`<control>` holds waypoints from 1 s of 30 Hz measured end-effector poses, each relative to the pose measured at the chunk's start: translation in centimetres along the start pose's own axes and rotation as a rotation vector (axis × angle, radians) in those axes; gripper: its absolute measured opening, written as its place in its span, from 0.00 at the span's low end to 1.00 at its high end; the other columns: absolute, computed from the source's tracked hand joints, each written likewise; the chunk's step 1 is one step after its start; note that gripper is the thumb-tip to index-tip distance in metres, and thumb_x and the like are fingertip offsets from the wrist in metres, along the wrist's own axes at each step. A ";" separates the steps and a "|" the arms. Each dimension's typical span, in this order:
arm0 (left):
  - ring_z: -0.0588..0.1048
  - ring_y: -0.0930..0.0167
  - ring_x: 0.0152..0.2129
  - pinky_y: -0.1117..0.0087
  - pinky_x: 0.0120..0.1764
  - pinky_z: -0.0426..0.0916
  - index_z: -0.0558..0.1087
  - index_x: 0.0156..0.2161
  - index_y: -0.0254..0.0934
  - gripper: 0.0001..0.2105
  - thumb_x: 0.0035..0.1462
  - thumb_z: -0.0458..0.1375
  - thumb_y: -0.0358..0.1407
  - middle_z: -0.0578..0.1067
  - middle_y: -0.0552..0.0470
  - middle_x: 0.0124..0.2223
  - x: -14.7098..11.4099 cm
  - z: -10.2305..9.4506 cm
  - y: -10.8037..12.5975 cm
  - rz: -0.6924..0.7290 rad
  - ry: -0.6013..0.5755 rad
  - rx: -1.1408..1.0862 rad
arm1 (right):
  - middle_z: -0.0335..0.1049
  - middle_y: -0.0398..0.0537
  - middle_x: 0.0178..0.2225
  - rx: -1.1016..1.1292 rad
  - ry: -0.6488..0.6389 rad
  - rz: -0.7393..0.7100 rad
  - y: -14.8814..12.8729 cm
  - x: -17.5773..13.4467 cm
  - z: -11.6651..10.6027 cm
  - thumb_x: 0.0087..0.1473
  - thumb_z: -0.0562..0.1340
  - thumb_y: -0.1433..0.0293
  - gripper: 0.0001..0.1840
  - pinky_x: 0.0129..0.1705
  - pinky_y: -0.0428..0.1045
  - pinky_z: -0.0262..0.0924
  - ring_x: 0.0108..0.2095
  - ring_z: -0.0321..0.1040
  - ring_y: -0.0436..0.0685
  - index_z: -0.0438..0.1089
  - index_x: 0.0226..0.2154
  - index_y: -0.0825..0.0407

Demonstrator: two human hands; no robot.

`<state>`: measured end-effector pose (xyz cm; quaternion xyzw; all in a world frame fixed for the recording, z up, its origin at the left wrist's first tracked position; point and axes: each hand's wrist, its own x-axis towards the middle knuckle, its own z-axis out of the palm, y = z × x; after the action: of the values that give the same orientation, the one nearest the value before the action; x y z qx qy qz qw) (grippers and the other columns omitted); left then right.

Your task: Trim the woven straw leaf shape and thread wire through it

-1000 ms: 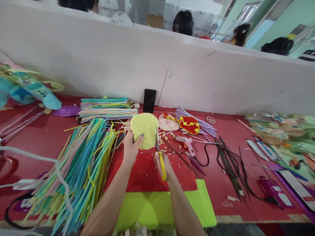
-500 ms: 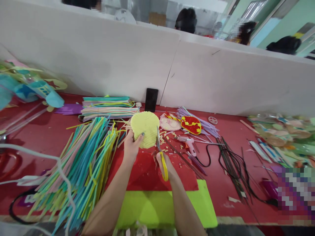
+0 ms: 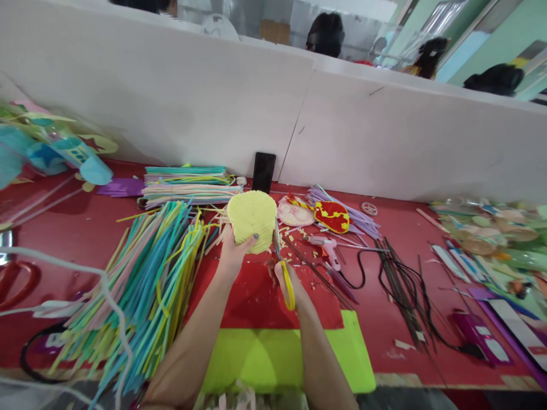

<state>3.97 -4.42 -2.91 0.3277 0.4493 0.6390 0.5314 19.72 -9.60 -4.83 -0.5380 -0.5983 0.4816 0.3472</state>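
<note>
A rounded pale yellow ribbed piece point(image 3: 252, 215) is held up over the table, its lower edge pinched by my left hand point(image 3: 235, 250), thumb on top. Yellow-handled scissors point(image 3: 288, 287) are gripped in my right hand point(image 3: 284, 279). Their blades stand upright along the right edge of the yellow piece; I cannot tell whether they touch it. Below both hands lies a red sheet point(image 3: 243, 304) on a lime green mat point(image 3: 256, 356). Small pale yellow scraps point(image 3: 288, 242) are scattered just right of the blades.
Left lies a large spread of coloured pipe cleaners point(image 3: 141, 285), with stacked bundles point(image 3: 188, 188) behind. A phone point(image 3: 264, 172) leans on the white partition point(image 3: 171, 97). To the right are a pink glue gun point(image 3: 329, 250), a red-and-yellow oval point(image 3: 332, 217), dark sticks and cables point(image 3: 401, 290).
The yellow piece has turned slightly in my left hand, whose thumb has shifted right. The scissors have moved a little to the right, along the edge.
</note>
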 end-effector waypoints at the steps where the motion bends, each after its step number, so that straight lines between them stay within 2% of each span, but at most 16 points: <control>1: 0.75 0.62 0.42 0.59 0.47 0.68 0.70 0.47 0.35 0.27 0.38 0.68 0.39 0.76 0.42 0.47 0.1 -0.1 0.0 -0.002 0.005 0.006 | 0.60 0.44 0.24 -0.004 -0.014 -0.006 0.1 0.1 -0.1 0.56 0.46 0.46 0.28 0.24 0.47 0.52 0.23 0.56 0.52 0.64 0.34 0.53; 9: 0.75 0.64 0.40 0.61 0.46 0.69 0.71 0.45 0.35 0.24 0.40 0.67 0.38 0.76 0.44 0.44 -0.2 -0.3 0.6 0.010 -0.038 0.112 | 0.58 0.42 0.23 -0.087 -0.030 -0.050 0.1 0.4 -0.9 0.57 0.48 0.50 0.23 0.26 0.46 0.50 0.24 0.55 0.51 0.61 0.31 0.52; 16: 0.75 0.64 0.40 0.61 0.45 0.69 0.71 0.45 0.35 0.24 0.40 0.67 0.39 0.77 0.45 0.44 -0.4 -0.3 0.6 0.022 0.000 0.181 | 0.57 0.41 0.22 -0.150 0.001 -0.051 0.4 0.3 -0.9 0.57 0.50 0.52 0.20 0.25 0.46 0.49 0.23 0.55 0.50 0.60 0.29 0.52; 24: 0.75 0.65 0.40 0.64 0.46 0.69 0.71 0.46 0.35 0.23 0.42 0.66 0.39 0.77 0.45 0.43 -0.6 0.2 0.5 0.096 0.037 0.163 | 0.61 0.43 0.25 -0.091 -0.039 -0.046 0.3 0.1 -0.8 0.58 0.49 0.53 0.22 0.28 0.46 0.54 0.26 0.58 0.52 0.64 0.39 0.52; 30: 0.76 0.65 0.39 0.64 0.44 0.70 0.71 0.44 0.34 0.22 0.42 0.65 0.38 0.77 0.45 0.43 -0.9 0.5 0.6 0.083 0.036 0.164 | 0.61 0.43 0.26 -0.093 -0.004 -0.049 0.0 0.0 -0.7 0.58 0.49 0.52 0.21 0.28 0.46 0.54 0.25 0.58 0.51 0.63 0.35 0.53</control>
<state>4.41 -5.18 -2.10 0.3768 0.4958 0.6273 0.4676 20.39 -9.45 -4.66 -0.5379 -0.6337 0.4457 0.3324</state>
